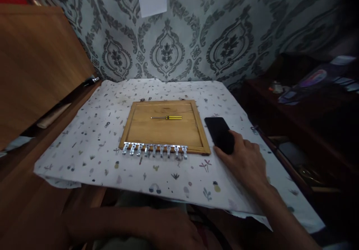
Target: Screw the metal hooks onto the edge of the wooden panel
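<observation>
My right hand (246, 158) is closed around the near end of a black smartphone (219, 130), thumb on one side and fingers on the other. The phone lies on, or just above, the printed cloth. Low in the view, my left hand (175, 227) rests near my lap below the table edge; it is dark and its fingers are hidden. Left of the phone lies a framed wooden panel (148, 130). On it is a screwdriver (174, 117) with a yellow and black handle. A row of silver metal hooks (161, 150) runs along the panel's near edge.
A white printed cloth (92, 149) covers the table. Wooden furniture (42, 67) stands at the left, and patterned wallpaper (168, 52) with a white paper (153, 1) is behind. At the right, a bottle (311, 80) stands on a dark surface.
</observation>
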Available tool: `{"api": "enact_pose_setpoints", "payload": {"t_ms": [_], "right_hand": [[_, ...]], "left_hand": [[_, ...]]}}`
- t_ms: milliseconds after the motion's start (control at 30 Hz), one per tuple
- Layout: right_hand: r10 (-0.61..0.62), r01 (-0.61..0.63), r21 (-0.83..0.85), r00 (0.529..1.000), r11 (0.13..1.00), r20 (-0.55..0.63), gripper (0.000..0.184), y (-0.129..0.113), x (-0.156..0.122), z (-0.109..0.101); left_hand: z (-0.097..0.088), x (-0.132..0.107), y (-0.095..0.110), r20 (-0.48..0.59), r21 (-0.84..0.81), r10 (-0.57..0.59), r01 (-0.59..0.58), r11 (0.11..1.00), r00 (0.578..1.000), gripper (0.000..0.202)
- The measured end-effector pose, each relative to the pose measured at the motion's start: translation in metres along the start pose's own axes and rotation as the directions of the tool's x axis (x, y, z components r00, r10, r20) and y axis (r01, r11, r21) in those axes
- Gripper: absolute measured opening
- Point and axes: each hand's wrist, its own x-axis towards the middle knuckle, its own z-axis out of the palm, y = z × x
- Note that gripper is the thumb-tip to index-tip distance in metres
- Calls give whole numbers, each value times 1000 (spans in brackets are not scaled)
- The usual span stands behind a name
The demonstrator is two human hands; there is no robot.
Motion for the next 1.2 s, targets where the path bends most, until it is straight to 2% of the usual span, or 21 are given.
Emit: {"api": "enact_pose_setpoints", "payload": {"t_ms": [100,167,200,233,333,367,400,467,500,567,633,667,733,767,800,867,967,1033,1100,1133,1200], "right_hand": [[91,-94,96,995,991,33,76,1,9,-10],[199,-217,280,976,935,92,79,6,17,-17],[260,-287,424,958,859,123,77,10,21,-20],[318,-353,571,934,741,165,73,13,25,-23],[399,-461,828,858,320,323,51,18,24,-29],[395,-458,858,851,232,347,44,18,20,-30],[381,-440,879,856,185,349,40,16,14,-31],[336,-383,907,889,175,311,35,9,-2,-32],[308,-352,919,907,179,288,34,2,-11,-33],[273,-264,955,936,133,220,32,-14,-28,-33],[277,-186,980,948,75,159,37,-35,-43,-33],[271,-172,983,951,66,148,42,-47,-50,-33],[236,-113,987,968,113,84,48,-72,-60,-31],[175,-68,985,984,160,39,51,-85,-64,-29],[123,-31,976,992,217,4,52,-98,-67,-27],[27,75,937,996,342,-89,56,-124,-74,-20],[-89,328,776,938,539,-334,55,-158,-84,-4],[-109,377,718,914,586,-391,56,-175,-92,9],[-115,351,768,932,536,-345,65,-185,-99,21],[-97,303,830,951,468,-293,72,-188,-102,26],[-49,102,970,994,222,-93,77,-192,-105,33]], "left_hand": [[0,-5,5,-48,-34,-38,37,999,998,27],[2,-9,7,-75,-96,-79,72,993,994,30],[2,-11,7,-89,-140,-100,87,986,991,31],[2,-13,7,-105,-190,-121,100,977,987,30],[-3,-20,9,-197,-350,-174,96,932,965,24],[-7,-23,10,-249,-401,-190,78,913,950,23],[-13,-25,12,-308,-446,-212,56,893,927,23],[-30,-31,18,-438,-518,-290,25,855,851,26],[-39,-34,20,-496,-555,-360,30,831,790,27],[-60,-41,22,-587,-646,-499,3,764,638,28],[-80,-46,18,-624,-740,-619,-105,665,476,30],[-91,-48,14,-622,-772,-667,-179,610,411,31],[-111,-50,5,-631,-774,-703,-321,546,327,35],[-121,-51,1,-625,-767,-730,-392,509,276,40],[-130,-51,-2,-607,-761,-758,-452,467,239,44],[-145,-53,-3,-566,-738,-801,-552,388,194,48],[-156,-59,1,-523,-651,-848,-683,331,88,54],[-153,-68,2,-466,-601,-885,-735,315,1,56],[-145,-80,-1,-391,-596,-919,-748,290,-45,57],[-140,-85,-3,-359,-602,-931,-748,280,-60,56],[-131,-95,-8,-321,-603,-943,-750,271,-83,56]]}}
